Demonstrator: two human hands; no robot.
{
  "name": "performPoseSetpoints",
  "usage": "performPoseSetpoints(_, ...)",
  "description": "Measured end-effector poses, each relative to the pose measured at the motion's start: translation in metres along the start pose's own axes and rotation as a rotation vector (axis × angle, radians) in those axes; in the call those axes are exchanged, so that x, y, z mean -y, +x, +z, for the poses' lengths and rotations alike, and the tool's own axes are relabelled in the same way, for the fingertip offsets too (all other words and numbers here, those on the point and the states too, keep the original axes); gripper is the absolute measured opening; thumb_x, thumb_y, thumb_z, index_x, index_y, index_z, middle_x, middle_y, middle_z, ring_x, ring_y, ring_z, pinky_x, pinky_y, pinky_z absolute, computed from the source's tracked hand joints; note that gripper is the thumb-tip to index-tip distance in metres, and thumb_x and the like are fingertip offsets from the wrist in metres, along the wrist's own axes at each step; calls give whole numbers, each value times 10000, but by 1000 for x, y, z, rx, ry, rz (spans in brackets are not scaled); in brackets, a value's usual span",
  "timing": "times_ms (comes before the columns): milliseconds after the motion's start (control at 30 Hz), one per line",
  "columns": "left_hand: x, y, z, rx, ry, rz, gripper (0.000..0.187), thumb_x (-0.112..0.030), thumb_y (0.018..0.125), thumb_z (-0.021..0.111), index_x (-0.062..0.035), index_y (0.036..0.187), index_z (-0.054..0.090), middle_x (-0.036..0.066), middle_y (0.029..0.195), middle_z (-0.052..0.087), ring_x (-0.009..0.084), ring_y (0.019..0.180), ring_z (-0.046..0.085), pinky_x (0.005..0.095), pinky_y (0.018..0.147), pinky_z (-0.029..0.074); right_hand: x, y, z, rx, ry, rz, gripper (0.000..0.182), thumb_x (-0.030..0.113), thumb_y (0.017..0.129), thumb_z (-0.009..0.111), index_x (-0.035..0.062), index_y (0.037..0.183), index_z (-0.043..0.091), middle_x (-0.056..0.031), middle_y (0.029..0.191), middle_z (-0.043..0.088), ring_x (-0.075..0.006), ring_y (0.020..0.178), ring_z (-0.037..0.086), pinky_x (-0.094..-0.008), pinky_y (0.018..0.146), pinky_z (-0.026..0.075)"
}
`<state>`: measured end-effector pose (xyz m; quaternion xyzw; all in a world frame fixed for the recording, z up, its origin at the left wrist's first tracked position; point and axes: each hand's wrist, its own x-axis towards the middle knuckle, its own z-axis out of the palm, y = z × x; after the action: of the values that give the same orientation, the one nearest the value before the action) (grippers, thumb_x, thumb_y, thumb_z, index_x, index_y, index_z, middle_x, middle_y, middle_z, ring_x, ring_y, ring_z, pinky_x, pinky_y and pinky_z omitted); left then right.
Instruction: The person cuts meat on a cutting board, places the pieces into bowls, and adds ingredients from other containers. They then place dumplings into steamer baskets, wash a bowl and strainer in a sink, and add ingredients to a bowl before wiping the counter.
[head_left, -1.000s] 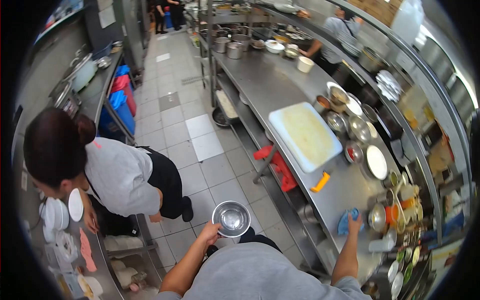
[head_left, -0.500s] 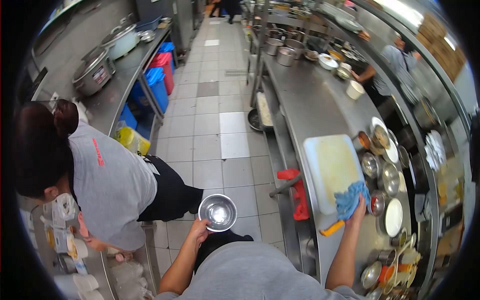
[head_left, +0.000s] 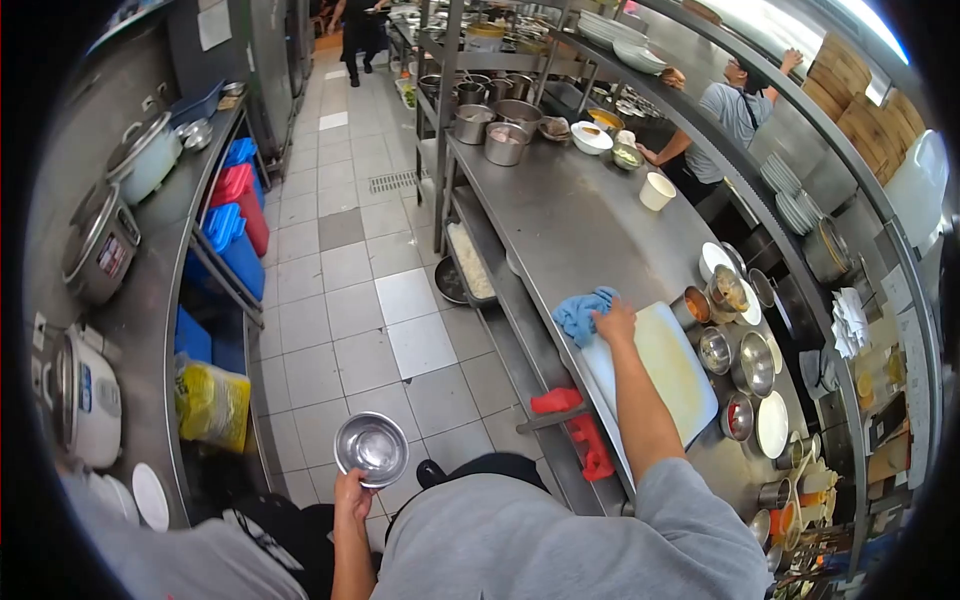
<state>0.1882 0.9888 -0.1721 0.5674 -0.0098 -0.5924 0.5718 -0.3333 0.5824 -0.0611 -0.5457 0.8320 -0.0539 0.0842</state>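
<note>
In my left hand (head_left: 352,496) is a shiny metal bowl (head_left: 372,450), gripped by its rim and held over the floor beside the counter. The bowl's inside shows no contents. My right hand (head_left: 614,322) is closed on a crumpled blue cloth (head_left: 583,314) at the far left corner of a white cutting board (head_left: 668,365). The board lies on the steel counter (head_left: 560,215), its surface stained yellowish. Along the board's right side stand small metal bowls (head_left: 752,365) and a white plate (head_left: 772,425).
Red plastic (head_left: 585,440) hangs at the counter's near edge. A co-worker in grey (head_left: 290,545) stands close on my left; another person (head_left: 725,115) stands behind the counter. Metal pots (head_left: 507,143) sit at its far end. Rice cookers (head_left: 85,395) line the left bench.
My right hand and the blue cloth have moved from the board's near right to its far left corner. An orange handle near that hand is no longer visible. The co-worker has moved down and left.
</note>
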Motion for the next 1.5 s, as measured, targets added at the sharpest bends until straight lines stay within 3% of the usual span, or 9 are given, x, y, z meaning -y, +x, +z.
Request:
performPoseSetpoints(367,-123,134,99,-39,-38,12,530,7,727,516,-33,1253,468,160,1100,574,324,903,648,519,712,595,126,54,100,-240,123,191,689,417,959,535,64,1513,326,-243,1578,230,-453,1446,211,-533,1183,168)
performPoseSetpoints(567,-186,266,206,1,142,-102,514,27,724,516,-16,1235,481,157,1066,594,323,881,649,509,744,586,255,189,132,-356,96,-68,573,349,977,512,44,1454,421,-238,1558,281,-415,1432,272,-506,1187,189)
performPoseSetpoints(700,-225,347,282,106,221,-155,511,48,731,490,-32,1235,483,145,1097,579,316,918,632,508,747,583,353,254,129,-164,217,-604,481,306,967,500,87,1395,505,-182,1517,385,-370,1419,323,-510,1169,245)
performPoseSetpoints(800,-257,390,318,119,254,-156,506,51,736,483,-26,1236,484,150,1107,578,318,927,634,515,755,582,359,317,112,-98,197,-787,421,263,973,481,93,1353,547,-160,1494,421,-365,1393,365,-501,1148,296)
performPoseSetpoints(1000,-299,441,324,85,276,-114,534,-4,730,491,-32,1263,481,169,1134,583,335,994,638,532,797,580,178,428,114,-561,-11,-269,368,222,974,482,29,1269,588,-198,1295,589,-369,1227,526,-494,1099,362)
performPoseSetpoints(1167,-300,469,290,133,350,-238,565,-20,741,486,-17,1306,472,196,1211,562,371,1048,625,577,814,568,61,315,71,-437,-169,527,427,319,917,600,55,1253,583,-196,1210,591,-398,1134,538,-476,966,447)
performPoseSetpoints(1267,-305,457,357,286,476,-286,566,-55,756,496,-2,1318,470,194,1232,554,364,1071,613,534,821,573,57,213,61,-389,-194,661,433,325,901,624,73,1250,578,-188,1235,567,-398,1104,534,-489,949,451)
performPoseSetpoints(1433,-254,470,523,761,937,-209,583,-84,783,484,-60,1363,435,174,1177,570,311,986,625,448,567,576,92,84,63,-401,-266,544,555,273,844,670,89,1349,529,-217,1375,493,-436,1228,472,-507,1011,423)
performPoseSetpoints(1500,-235,458,589,1026,1103,-84,574,-100,835,471,-64,1401,384,169,1204,571,279,912,655,396,547,586,120,38,69,-577,172,373,566,261,842,679,75,1353,520,-235,1314,539,-398,1207,515,-478,1036,407)
